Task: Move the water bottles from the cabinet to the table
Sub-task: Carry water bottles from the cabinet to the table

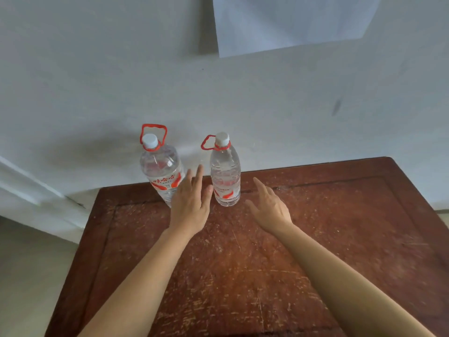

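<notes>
Clear plastic: left bottle (pixel 160 166) and right bottle (pixel 225 171) stand upright at the table's (pixel 340 239) far edge. Between them hovers the left hand (pixel 190 203); the right hand (pixel 269 207) is just right of the right bottle. Both hands have fingers spread, gripping nothing.

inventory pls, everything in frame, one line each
left bottle: 1, clear, white cap, red handle and label, upright near table's far edge
right bottle: 1, same colours, upright beside it, apart
table: 1, scratched red-brown wood, fills lower frame
wall: 1, off-white, behind table
panel: 1, white, top of frame
trim: 1, white, lower left along wall
floor: 1, beige, left of table
left hand: 1, bare, open, over table, in front of left bottle's base, holds nothing
right hand: 1, bare, open, right of right bottle, holds nothing
</notes>
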Motion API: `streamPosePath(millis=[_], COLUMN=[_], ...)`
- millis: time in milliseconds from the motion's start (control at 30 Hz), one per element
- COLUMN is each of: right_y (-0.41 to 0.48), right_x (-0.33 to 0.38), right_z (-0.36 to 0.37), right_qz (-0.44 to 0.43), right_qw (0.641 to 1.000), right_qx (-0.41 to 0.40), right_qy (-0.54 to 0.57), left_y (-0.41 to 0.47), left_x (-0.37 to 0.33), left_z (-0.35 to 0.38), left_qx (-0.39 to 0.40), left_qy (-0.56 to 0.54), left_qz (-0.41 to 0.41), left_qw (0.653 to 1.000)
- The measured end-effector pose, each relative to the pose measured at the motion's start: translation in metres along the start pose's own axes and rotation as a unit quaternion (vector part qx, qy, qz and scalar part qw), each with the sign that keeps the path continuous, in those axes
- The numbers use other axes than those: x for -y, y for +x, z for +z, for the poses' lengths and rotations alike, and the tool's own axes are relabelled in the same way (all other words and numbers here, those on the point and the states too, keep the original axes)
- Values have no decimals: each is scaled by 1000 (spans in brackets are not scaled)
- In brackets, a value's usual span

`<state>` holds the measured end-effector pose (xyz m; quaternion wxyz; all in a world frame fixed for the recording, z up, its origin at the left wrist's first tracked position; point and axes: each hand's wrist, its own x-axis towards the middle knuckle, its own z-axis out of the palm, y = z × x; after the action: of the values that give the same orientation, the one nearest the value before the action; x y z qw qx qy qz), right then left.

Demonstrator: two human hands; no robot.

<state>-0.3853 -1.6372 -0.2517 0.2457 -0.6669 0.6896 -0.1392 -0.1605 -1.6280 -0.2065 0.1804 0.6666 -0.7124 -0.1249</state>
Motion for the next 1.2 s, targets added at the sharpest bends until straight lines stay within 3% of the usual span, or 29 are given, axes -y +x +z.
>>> streamPosePath(millis=[300, 433, 567, 767, 967, 1200], right_y=[-73, -74, -74, -107, -202, -389], right_x=[20, 61, 109, 158, 230, 311], right_z=[-16, -43, -59, -29, 46, 110], right_qz=[-74, -152, -251, -421, -561, -734], right_qw=[987, 971, 946, 898, 828, 671], right_qx=[-42, -104, -143, -108, -1, 92], right_qy=[-134, -154, -148, -62, 1, 55], left_y=[-89, -91, -125, -242, -401, -612], left_x=[46, 39, 35, 33, 34, -9], left_z=[-23, -77, -120, -136, -152, -178], left_qx=[-12, -109, -220, -279, -279, -299], left_qy=[117, 142, 192, 229, 324, 360], left_qz=[-68, -69, -111, -243, -385, -576], left_qw=[991, 982, 950, 900, 818, 671])
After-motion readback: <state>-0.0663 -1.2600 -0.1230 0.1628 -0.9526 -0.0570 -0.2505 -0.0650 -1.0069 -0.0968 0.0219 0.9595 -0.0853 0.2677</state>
